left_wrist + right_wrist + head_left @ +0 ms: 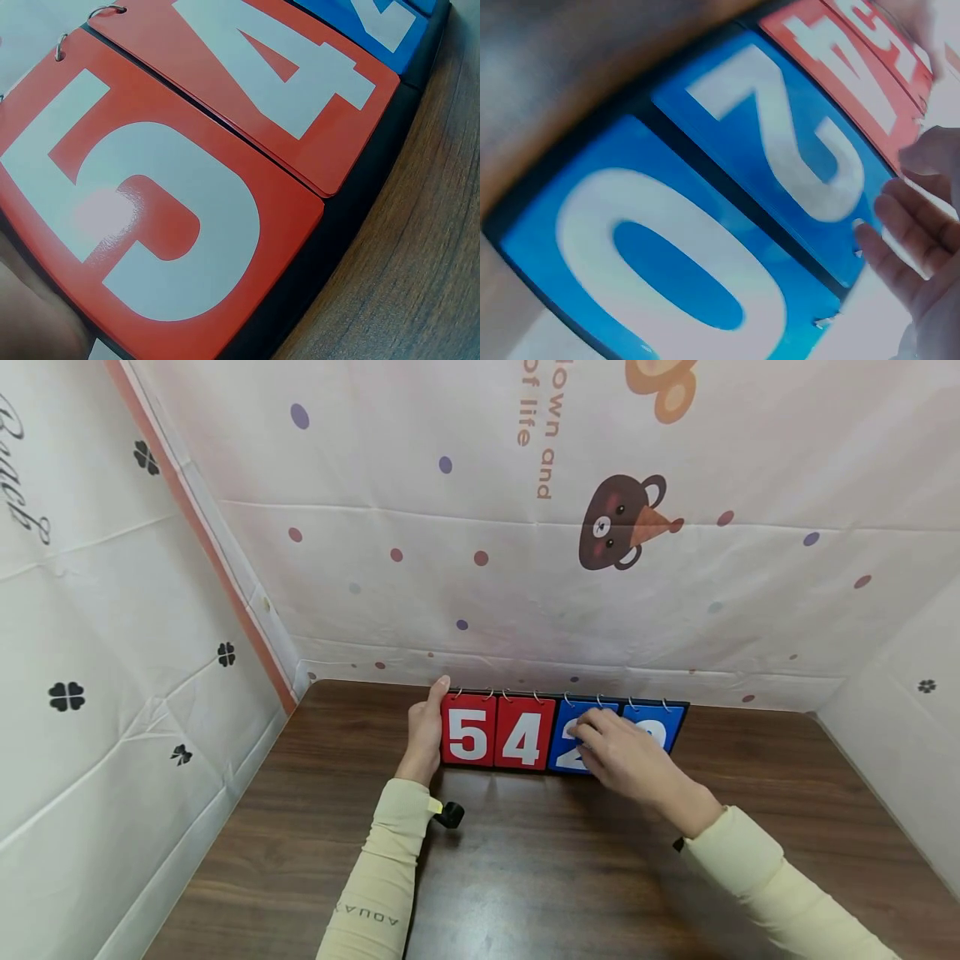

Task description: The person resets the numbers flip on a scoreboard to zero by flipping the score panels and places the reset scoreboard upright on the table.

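Note:
A flip scoreboard (521, 760) stands tilted back on the table, with number cards hung from metal rings. Its red cards read 5 (468, 731) and 4 (307, 82); the blue ones show 2 (772, 135) and 0 (671, 255). At the left edge, my left hand (425, 735) grips the board, thumb up by the top corner and the other fingers hidden behind. My right hand (633, 760) hovers over the blue 2 card, partly covering it in the head view. In the right wrist view its fingers are slightly bent near the card's ring end, with nothing held between them.
The brown wooden table (525, 877) spreads around the board. Behind it hangs a pale printed cloth (420, 593) with dots and a bear, and more cloth (135, 652) covers the left side. A small black wrist-camera part (451, 815) sits by my left cuff.

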The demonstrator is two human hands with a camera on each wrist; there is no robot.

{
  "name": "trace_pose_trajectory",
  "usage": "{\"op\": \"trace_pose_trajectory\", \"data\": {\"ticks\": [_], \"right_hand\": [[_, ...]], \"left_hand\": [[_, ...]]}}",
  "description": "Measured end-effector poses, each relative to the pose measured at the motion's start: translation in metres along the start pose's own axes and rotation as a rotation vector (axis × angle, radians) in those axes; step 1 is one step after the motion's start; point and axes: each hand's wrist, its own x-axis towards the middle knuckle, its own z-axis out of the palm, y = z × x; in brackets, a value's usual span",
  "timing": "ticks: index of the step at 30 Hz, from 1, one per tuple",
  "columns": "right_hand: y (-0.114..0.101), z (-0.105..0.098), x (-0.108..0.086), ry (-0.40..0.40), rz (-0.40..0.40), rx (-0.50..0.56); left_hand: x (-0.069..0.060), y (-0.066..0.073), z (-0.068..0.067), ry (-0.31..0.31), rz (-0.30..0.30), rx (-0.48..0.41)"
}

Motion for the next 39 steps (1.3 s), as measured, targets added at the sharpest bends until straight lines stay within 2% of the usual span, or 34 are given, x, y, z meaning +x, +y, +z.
{"op": "trace_pose_trajectory", "data": {"ticks": [6, 9, 12, 16, 21, 24, 30, 33, 39], "right_hand": [[0.008, -0.016, 0.019, 0.176, -0.061, 0.034], [0.013, -0.020, 0.029, 0.237, -0.048, 0.044], [0.017, -0.020, 0.039, 0.253, -0.003, 0.040], [0.019, -0.018, 0.052, 0.184, 0.120, 0.081], [0.025, -0.012, 0.065, 0.064, 0.356, 0.284], [0.031, -0.009, 0.071, 0.023, 0.460, 0.386], [0.045, -0.004, 0.078, 0.006, 0.549, 0.451], [0.050, -0.003, 0.080, -0.009, 0.571, 0.430], [0.055, 0.000, 0.082, -0.095, 0.625, 0.376]], "left_hand": [[0.001, 0.000, -0.001, -0.004, 0.006, 0.012], [0.000, 0.001, -0.002, 0.002, 0.002, 0.021], [-0.001, 0.003, -0.003, 0.012, 0.001, 0.024], [-0.002, 0.004, -0.005, 0.016, -0.001, 0.018], [-0.002, 0.002, -0.007, 0.006, -0.009, 0.023], [-0.003, 0.001, -0.007, 0.001, -0.010, 0.024], [-0.003, 0.002, -0.006, 0.001, -0.013, 0.024], [-0.003, 0.003, -0.006, -0.001, -0.012, 0.020], [-0.002, 0.005, -0.003, -0.002, -0.004, 0.019]]}}
